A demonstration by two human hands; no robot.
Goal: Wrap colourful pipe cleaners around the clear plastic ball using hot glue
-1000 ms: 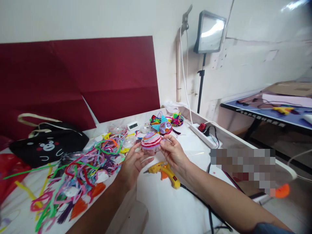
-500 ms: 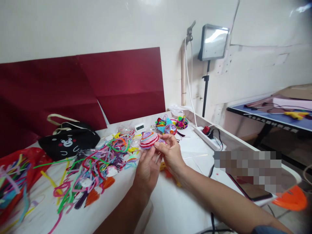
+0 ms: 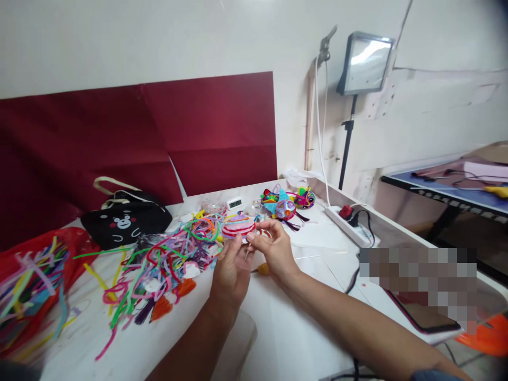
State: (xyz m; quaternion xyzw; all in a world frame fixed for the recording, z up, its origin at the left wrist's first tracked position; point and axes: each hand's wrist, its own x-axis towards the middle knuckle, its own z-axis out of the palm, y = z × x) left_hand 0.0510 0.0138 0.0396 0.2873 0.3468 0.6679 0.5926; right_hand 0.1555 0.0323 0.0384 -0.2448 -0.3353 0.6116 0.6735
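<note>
Above the white table, my left hand is closed on a rounded pipe-cleaner ornament with pink, red, orange and purple bands, supporting it from below. My right hand pinches at the ornament's right edge with thumb and forefinger, its fingertips close to those of the left. The fingers partly cover that side, so fine detail there is hidden. Under the right wrist lies a yellow-handled tool with a thin tip. Colourful fish-like ornaments with dark tassels lie just behind the hands.
Loose pipe cleaners and tassels cover the table's left half. A red plastic bag, a black bag and a small white digital clock stand around them. At right are a power strip, a phone and a lamp.
My view has swung slightly left, so the surroundings sit farther right. The ornament has tilted in my hands, showing its banded side lower and flatter. Both hands still hold it.
</note>
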